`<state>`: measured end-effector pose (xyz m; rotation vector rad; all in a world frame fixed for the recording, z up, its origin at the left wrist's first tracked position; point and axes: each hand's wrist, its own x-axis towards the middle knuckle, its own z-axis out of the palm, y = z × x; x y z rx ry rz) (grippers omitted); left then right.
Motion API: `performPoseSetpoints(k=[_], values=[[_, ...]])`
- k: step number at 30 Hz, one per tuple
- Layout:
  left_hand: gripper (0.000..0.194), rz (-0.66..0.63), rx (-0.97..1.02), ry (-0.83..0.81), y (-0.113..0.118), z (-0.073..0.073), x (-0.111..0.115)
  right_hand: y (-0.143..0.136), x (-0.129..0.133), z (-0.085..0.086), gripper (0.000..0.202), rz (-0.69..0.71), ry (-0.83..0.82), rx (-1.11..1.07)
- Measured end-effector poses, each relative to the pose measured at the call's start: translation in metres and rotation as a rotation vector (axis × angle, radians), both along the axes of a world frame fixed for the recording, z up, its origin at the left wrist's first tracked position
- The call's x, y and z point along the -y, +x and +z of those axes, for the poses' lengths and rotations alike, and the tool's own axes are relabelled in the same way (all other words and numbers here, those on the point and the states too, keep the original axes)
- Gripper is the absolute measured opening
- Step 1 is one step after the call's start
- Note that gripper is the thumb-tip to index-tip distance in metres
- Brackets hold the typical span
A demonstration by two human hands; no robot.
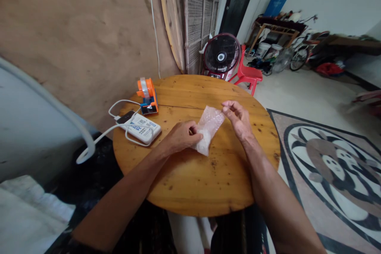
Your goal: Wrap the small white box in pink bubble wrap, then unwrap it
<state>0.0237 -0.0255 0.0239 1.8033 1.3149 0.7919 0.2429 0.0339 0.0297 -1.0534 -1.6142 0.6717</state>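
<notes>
A pinkish, see-through bubble wrap piece (212,121) lies slantwise over the middle of the round wooden table (190,190). Its lower left part is pinched between the thumb and fingers of my left hand (185,135), where a whitish, bunched portion shows. My right hand (238,118) is at the upper right corner of the wrap, thumb and index finger closed on its edge. Whether anything is inside the wrap cannot be made out.
On the table's left are a white power bank (139,127) with a looped white cable and an orange and blue device (147,95). Beyond the table stand a fan (222,55) and a red chair (250,72). A wall borders the left.
</notes>
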Motion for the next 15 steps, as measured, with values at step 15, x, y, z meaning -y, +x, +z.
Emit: performPoseSetpoints(k=[15], values=[[0.018, -0.022, -0.016, 0.021, -0.0023, -0.0011, -0.0002, -0.004, 0.0108, 0.0071, 0.047, 0.078, 0.101, 0.525]])
